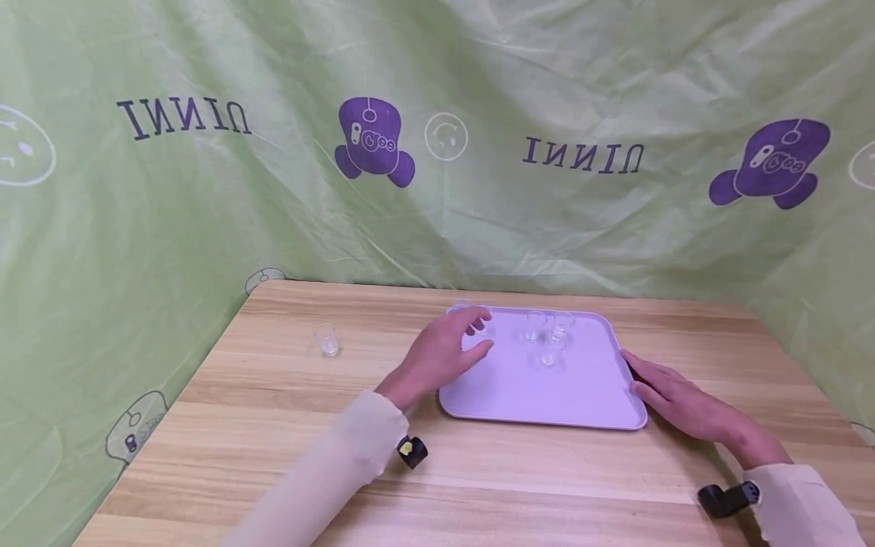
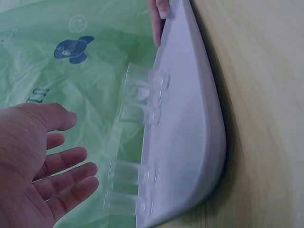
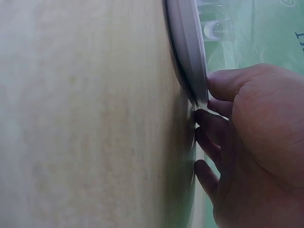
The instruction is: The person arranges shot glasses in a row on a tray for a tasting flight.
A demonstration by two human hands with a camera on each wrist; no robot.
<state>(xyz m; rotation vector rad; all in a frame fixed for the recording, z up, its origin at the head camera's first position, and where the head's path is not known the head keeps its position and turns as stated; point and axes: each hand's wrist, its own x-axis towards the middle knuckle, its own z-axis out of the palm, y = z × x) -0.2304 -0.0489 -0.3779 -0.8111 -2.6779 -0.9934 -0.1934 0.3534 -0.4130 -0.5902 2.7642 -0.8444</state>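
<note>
A lilac tray (image 1: 547,395) lies on the wooden table. Three small clear cups, including a front one (image 1: 548,357), stand on its back half, right of middle. In the left wrist view, two more cups, one of them nearer (image 2: 126,203), stand close together; my left hand partly covers that pair in the head view. The left hand (image 1: 440,346) hovers over the tray's left side, fingers loosely bent and nothing between them. My right hand (image 1: 683,399) rests at the tray's right rim, thumb touching the edge (image 3: 205,71), other fingertips low by the tabletop.
Another clear cup (image 1: 329,342) stands on the table (image 1: 273,425) left of the tray. A green printed cloth (image 1: 478,228) hangs behind the table and along its sides. Each wrist carries a small black camera, the left one (image 1: 412,451) near the tray's front left.
</note>
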